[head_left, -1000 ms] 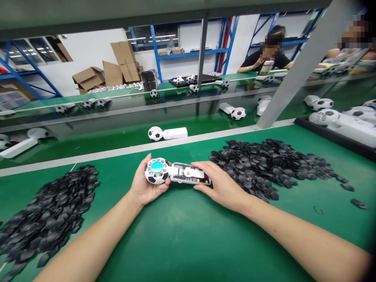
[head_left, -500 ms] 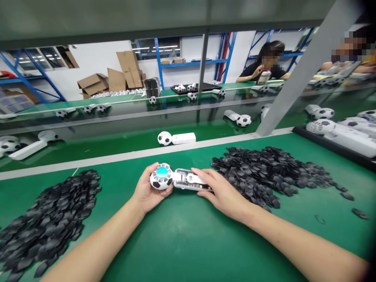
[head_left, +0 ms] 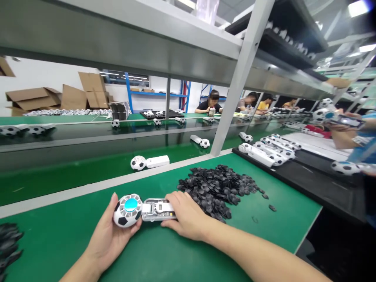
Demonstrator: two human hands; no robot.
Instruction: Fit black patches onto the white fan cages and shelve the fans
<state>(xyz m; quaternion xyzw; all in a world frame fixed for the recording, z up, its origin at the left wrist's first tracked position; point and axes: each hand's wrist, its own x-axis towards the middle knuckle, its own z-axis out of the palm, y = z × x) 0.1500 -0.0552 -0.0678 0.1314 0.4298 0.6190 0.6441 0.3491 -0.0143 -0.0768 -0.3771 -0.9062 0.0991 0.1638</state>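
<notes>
Two hands are clamped on one football-patterned handheld fan [head_left: 141,210], held low over the green table [head_left: 164,254]: left hand [head_left: 110,235] cupped round the head, right hand [head_left: 185,216] fingers closed on the clear handle. No writing is legible. Black parts [head_left: 217,188] are heaped just beside the right hand; finished fans [head_left: 149,161] lie beyond.

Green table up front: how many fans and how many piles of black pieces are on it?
Fan: 1, gripped by the left hand and the right hand
Piles of black pieces: 2, the right pile and the left pile, which is cut off by the picture's edge
Total: 3
</notes>
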